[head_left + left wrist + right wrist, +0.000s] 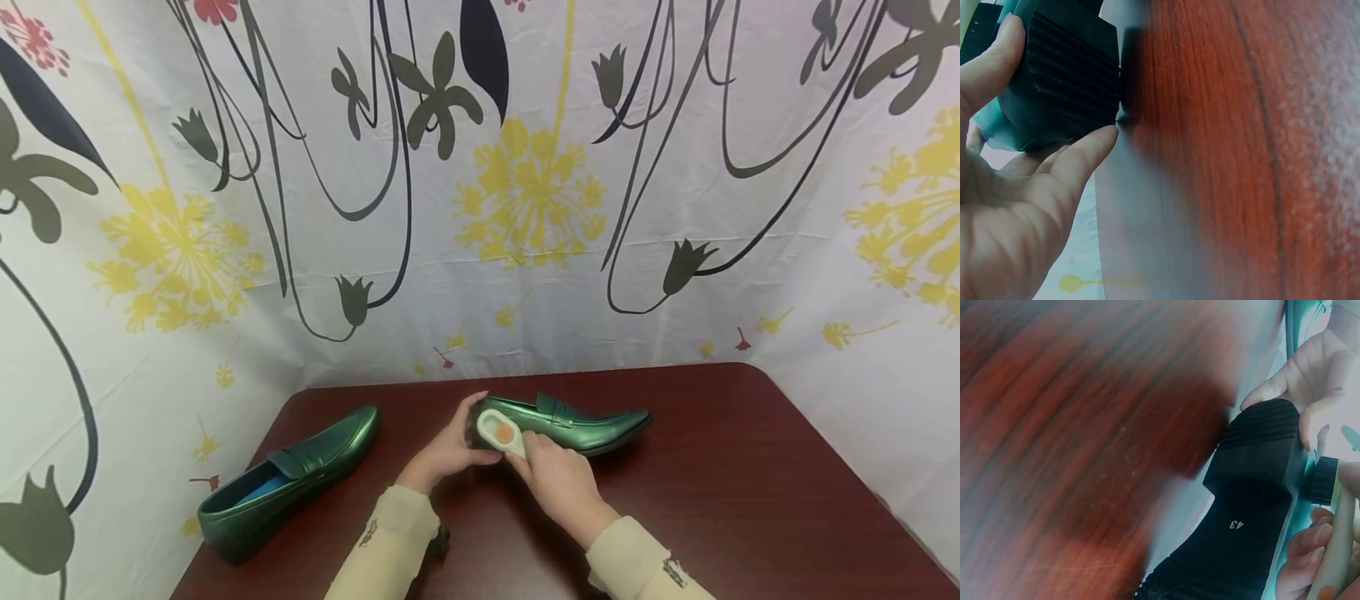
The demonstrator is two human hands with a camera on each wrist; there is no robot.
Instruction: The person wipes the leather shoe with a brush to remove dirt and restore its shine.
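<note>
The right hand (558, 483) grasps a pale brush (500, 431) by its handle, the oval head turned left and marked with an orange spot; its dark bristles (1324, 481) appear to meet the near side of a green shoe (600, 432), close to the heel. The left hand (450, 446) grips that shoe about the heel, thumb to the near side and fingers to the far side. The shoe lies toward the far edge of the worktop (720, 492), toe to the right; at the heel it is raised, with a gap beneath, though whether the toe touches down cannot be told. The step in hand is judged to be brushing the near side of the heel. The next move would seem to call for short, light strokes along that side, the left hand steadying the heel. Farther out, at the left, a second shoe (296, 482) stands upright, its toe pointing far and right, with a blue lining. Behind rises a flower-printed cloth (525, 325). Writing: a white number 43 (1236, 525) is readable, inverted, on the sole just ahead of the heel. The dark mark (675, 572) on the right sleeve is too small to read; no brand name is legible.
</note>
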